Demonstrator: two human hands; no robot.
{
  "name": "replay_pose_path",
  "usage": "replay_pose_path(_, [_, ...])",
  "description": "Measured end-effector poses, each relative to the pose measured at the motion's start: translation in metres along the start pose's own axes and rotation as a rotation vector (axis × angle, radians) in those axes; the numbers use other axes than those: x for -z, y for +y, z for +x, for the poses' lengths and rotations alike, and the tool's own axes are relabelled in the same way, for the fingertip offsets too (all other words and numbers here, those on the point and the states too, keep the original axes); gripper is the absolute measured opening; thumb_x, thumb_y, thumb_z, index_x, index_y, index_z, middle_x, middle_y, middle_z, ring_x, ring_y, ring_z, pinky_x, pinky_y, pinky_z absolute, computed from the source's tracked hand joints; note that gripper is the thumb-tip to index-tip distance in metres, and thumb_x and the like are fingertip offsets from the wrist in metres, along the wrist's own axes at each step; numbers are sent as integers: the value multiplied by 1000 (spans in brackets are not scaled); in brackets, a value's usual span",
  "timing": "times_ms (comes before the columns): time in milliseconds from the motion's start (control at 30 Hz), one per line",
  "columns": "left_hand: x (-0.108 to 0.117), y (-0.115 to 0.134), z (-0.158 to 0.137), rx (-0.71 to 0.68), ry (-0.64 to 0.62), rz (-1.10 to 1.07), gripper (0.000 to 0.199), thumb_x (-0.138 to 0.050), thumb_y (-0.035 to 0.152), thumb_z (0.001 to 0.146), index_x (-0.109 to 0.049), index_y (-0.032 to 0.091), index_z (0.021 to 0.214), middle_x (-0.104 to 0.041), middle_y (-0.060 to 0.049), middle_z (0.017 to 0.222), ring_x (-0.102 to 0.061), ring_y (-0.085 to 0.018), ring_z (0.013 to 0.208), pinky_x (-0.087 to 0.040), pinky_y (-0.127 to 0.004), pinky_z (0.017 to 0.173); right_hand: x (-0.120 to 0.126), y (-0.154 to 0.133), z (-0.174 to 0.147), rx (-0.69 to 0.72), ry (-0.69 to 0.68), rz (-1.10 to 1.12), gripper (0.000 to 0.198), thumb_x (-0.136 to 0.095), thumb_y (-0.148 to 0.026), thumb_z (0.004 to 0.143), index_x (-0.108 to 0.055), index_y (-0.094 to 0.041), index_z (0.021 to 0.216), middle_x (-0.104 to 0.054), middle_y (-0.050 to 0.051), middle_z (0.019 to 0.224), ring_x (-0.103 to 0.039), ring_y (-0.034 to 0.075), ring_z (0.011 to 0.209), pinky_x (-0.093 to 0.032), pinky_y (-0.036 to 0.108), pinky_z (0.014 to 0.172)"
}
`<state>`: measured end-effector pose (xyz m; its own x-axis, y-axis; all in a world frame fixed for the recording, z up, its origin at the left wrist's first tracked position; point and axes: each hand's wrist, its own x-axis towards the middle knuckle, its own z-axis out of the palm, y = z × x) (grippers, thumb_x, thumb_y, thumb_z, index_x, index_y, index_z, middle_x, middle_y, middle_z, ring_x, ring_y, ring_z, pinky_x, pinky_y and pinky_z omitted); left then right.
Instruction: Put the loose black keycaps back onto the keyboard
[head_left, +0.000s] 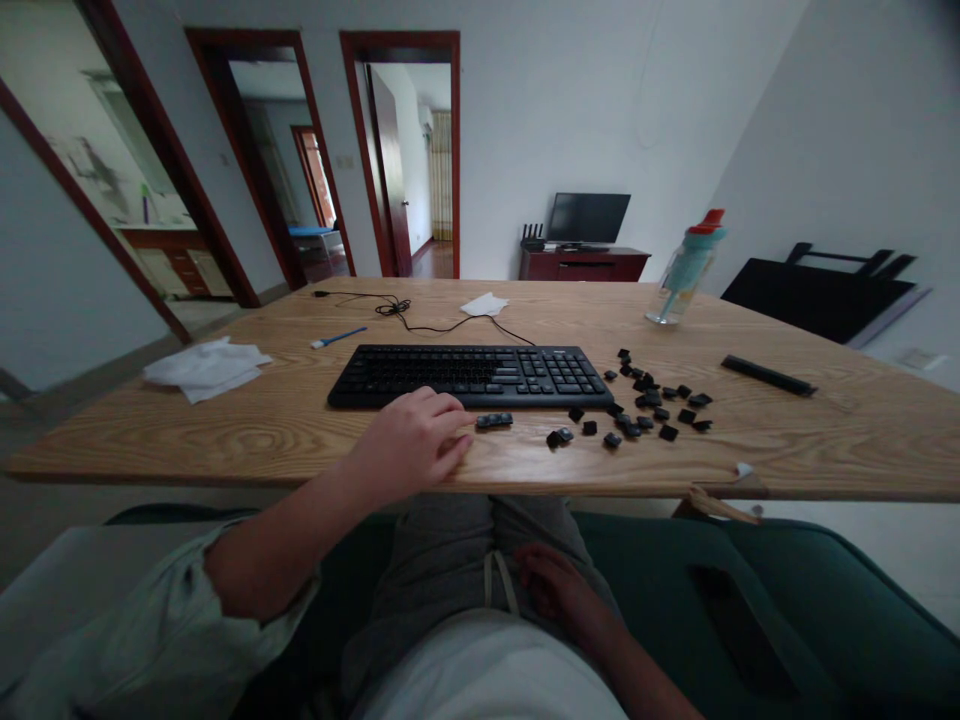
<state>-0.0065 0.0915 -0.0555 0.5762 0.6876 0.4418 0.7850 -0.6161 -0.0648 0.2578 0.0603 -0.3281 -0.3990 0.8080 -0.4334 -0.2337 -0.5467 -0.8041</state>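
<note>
Item one: we are resting our left hand [416,440] on the counter [225,430] at the near edge, fingers loosely curled and gripping nothing, its tips lying just beside a long keycap [494,421] at its 3 o'clock. Item two: we are keeping our right hand [559,590] in the lap below the counter, relaxed and empty as far as the dim view shows. Item three: a black keyboard [472,376] is lying at 12 o'clock from the left hand, cable trailing away toward the far edge. Item four: loose keycaps [652,405] are lying scattered at the keyboard's 3 to 4 o'clock, well over a dozen, some touching. We are judging that removal is done for those caps, though which slots are bare we cannot tell; most keys appear seated. Further entries: white cloth [206,368] at 9 o'clock, blue-handled brush [339,338] at 10 o'clock, water bottle [686,268] at 1 o'clock, black bar [769,376] at 3 o'clock.
</note>
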Motion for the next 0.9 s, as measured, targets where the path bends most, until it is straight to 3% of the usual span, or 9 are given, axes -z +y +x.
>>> replay_pose_path(133, [-17, 19, 23, 6, -31, 100, 32, -54, 26, 96, -69, 19, 123, -69, -13, 111, -60, -24, 96, -50, -41, 81, 2, 0, -1, 3, -16, 2, 34, -78, -45, 71, -69, -21, 94, -58, 1, 71, -36, 7, 50, -16, 24, 47])
replay_pose_path(233, [-26, 27, 33, 6, -73, 148, 29, -53, 23, 95, -70, 21, 119, -70, -12, 105, -58, -25, 91, -48, -39, 74, 3, 0, -1, 19, -18, -9, 33, -77, -45, 73, -69, -21, 94, -58, 0, 72, -37, 7, 51, -17, 24, 46])
replay_pose_path(367, [-31, 28, 33, 14, -127, 81, 28, -53, 19, 95, -70, 24, 116, -70, -8, 104, -58, -23, 92, -48, -38, 78, 3, 0, -2, 32, -26, 2, 31, -76, -45, 74, -69, -20, 93, -57, 0, 71, -37, 7, 49, -18, 24, 46])
replay_pose_path(533, [-37, 25, 28, 28, -65, -53, 29, -50, 19, 98, -71, 23, 118, -70, -7, 109, -58, -20, 95, -49, -36, 88, 3, 2, 0, 32, -10, -34, 34, -76, -48, 75, -70, -21, 96, -59, 0, 73, -38, 7, 51, -19, 24, 47])
replay_pose_path(900, [-40, 27, 25, 60, -12, -97, 30, -51, 20, 98, -68, 20, 124, -72, -8, 108, -60, -20, 93, -50, -36, 88, 0, 1, 0, 18, -6, -27, 38, -77, -48, 72, -69, -19, 95, -57, 0, 70, -36, 6, 48, -16, 25, 47])
